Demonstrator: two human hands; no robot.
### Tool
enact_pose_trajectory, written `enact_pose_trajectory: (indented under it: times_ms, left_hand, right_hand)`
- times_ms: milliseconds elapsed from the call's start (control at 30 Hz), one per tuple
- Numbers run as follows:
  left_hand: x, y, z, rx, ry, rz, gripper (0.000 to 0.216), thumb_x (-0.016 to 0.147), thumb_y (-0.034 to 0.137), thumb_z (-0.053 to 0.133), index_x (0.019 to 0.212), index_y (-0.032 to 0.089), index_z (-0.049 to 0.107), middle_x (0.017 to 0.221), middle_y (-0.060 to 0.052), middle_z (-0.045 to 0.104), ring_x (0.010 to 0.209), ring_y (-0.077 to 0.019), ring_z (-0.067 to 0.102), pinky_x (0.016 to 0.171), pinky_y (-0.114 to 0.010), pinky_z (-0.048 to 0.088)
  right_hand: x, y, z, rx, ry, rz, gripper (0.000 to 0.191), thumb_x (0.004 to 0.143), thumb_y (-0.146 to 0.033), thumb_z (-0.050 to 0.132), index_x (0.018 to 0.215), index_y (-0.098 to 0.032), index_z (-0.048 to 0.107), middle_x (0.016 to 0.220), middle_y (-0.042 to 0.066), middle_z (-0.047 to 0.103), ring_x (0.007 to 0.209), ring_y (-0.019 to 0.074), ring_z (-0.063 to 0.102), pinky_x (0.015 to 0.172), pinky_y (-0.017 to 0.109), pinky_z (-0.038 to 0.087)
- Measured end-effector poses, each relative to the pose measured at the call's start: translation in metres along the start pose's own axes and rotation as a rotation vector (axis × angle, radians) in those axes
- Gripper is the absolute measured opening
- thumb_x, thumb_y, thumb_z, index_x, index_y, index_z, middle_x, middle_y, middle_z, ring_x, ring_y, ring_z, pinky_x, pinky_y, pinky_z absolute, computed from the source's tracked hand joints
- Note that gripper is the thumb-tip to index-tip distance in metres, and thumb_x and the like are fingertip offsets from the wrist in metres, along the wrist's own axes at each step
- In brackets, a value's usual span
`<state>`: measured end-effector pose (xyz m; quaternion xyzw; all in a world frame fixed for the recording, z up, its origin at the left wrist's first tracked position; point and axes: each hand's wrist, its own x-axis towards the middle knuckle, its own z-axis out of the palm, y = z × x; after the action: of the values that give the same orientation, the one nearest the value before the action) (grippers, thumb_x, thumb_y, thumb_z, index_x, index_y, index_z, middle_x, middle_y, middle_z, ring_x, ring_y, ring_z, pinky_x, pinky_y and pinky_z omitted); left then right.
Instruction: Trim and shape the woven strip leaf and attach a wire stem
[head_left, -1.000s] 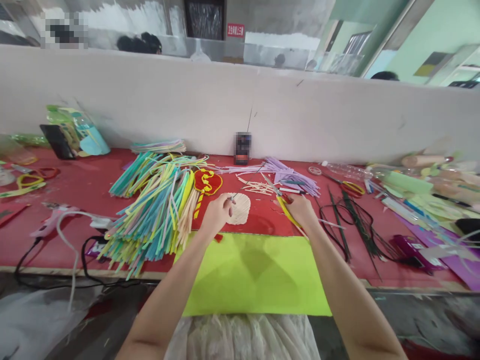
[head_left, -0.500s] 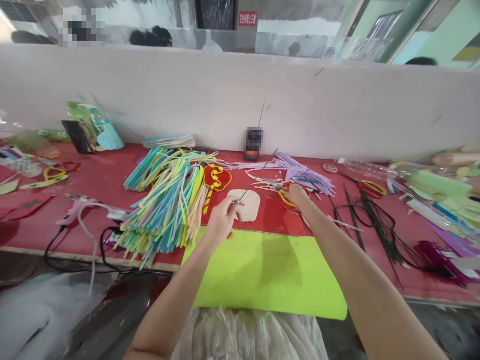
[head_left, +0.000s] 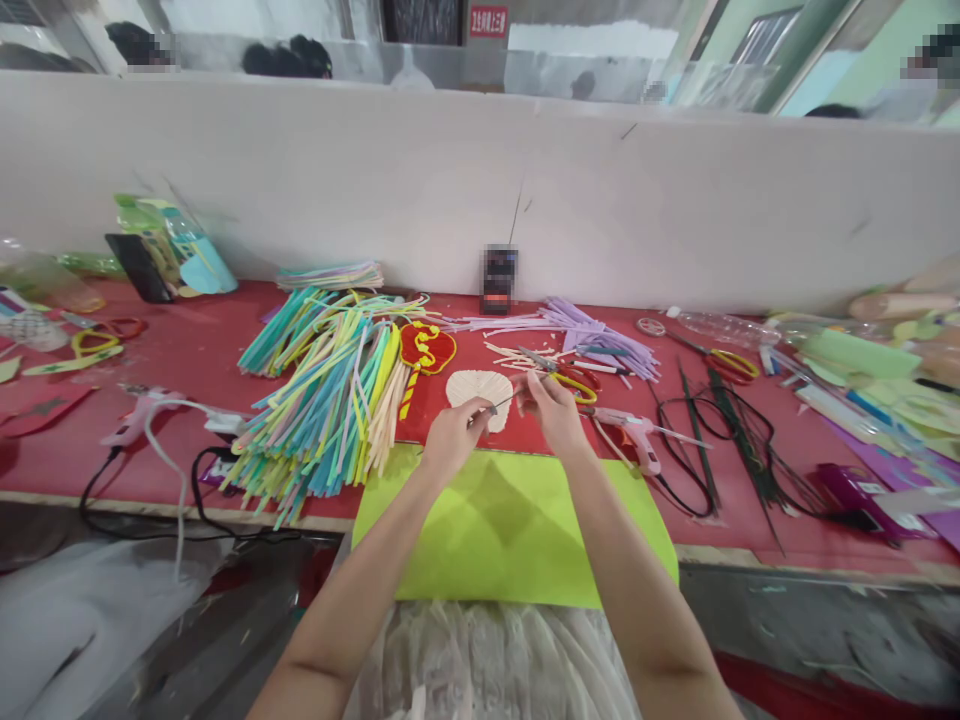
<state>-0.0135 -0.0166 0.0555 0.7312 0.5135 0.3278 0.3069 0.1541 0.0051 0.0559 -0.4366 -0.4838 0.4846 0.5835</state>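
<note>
So the left hand (head_left: 455,432) pinches a thin dark wire (head_left: 505,401), and the right hand (head_left: 551,412) has fingertips at the other end, can't tell how firmly. Wire's in front of a cream, ribbed, fan-shaped piece (head_left: 478,386) on the red desk (head_left: 199,340). Pink plastic glue gun (head_left: 637,436) sits right of the right hand.

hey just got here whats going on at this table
Someone is working with bare hands at a red table. The left hand pinches a thin dark rod, and the right hand has its fingers at the rod too, though its grip is unclear. Near both hands is a cream, fan-shaped piece. Scissors lie beyond the right hand, and a pink glue gun lies to its right.
</note>
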Motion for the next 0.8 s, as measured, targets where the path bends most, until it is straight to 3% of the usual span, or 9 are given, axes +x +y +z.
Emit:
enact_pose_trajectory:
  times_ms: [100,233,400,500,600,800]
  left_hand:
    - [0.002,0.003,0.002,0.059,-0.031,0.040,0.025,0.088,0.027,0.039,0.094,0.023,0.062,0.069,0.001,0.066,0.067,-0.0129,0.059,0.064,-0.021,0.039]
    - [0.006,0.009,0.000,0.012,-0.089,0.104,0.025,0.088,0.023,0.035,0.089,0.021,0.060,0.068,0.002,0.062,0.063,-0.0118,0.055,0.062,-0.021,0.037]
    - [0.000,0.029,-0.013,-0.065,-0.167,0.181,0.023,0.088,0.023,0.036,0.077,0.019,0.055,0.068,0.001,0.060,0.066,-0.0114,0.054,0.066,-0.021,0.038]
    - [-0.010,0.045,-0.024,-0.033,-0.169,0.177,0.022,0.088,0.024,0.036,0.079,0.019,0.056,0.070,0.000,0.059,0.066,-0.0125,0.053,0.065,-0.022,0.037]
    - [-0.021,0.060,-0.035,0.026,-0.167,0.163,0.020,0.088,0.023,0.037,0.087,0.020,0.056,0.069,0.000,0.058,0.065,-0.0132,0.053,0.063,-0.023,0.036]
    - [-0.039,0.080,-0.050,0.063,-0.190,0.172,0.020,0.087,0.022,0.037,0.091,0.022,0.056,0.070,0.001,0.059,0.062,-0.0122,0.051,0.059,-0.024,0.035]
  right_hand:
    - [-0.008,0.007,0.005,0.111,0.092,0.022,0.036,0.073,-0.053,0.061,0.069,-0.017,0.060,0.060,-0.002,0.054,0.051,0.0085,0.048,0.048,0.022,0.043]
    - [-0.008,0.006,0.003,0.113,0.050,0.037,0.035,0.072,-0.051,0.064,0.067,-0.017,0.059,0.060,-0.002,0.055,0.051,0.0083,0.050,0.050,0.023,0.047]
    - [-0.020,-0.020,0.005,0.083,-0.002,0.073,0.038,0.072,-0.054,0.063,0.067,-0.017,0.058,0.054,-0.002,0.055,0.041,0.0084,0.048,0.040,0.022,0.043]
    - [-0.033,-0.039,0.010,0.077,-0.052,0.108,0.042,0.074,-0.059,0.057,0.065,-0.018,0.057,0.053,0.000,0.057,0.041,0.0101,0.050,0.038,0.023,0.043]
    - [-0.045,-0.054,0.015,-0.024,-0.038,0.036,0.040,0.077,-0.054,0.058,0.060,-0.018,0.055,0.053,0.000,0.057,0.040,0.0098,0.050,0.038,0.023,0.043]
    - [-0.063,-0.069,0.017,-0.027,-0.059,0.019,0.040,0.081,-0.051,0.055,0.058,-0.017,0.055,0.048,-0.002,0.054,0.030,0.0058,0.041,0.028,0.019,0.032]
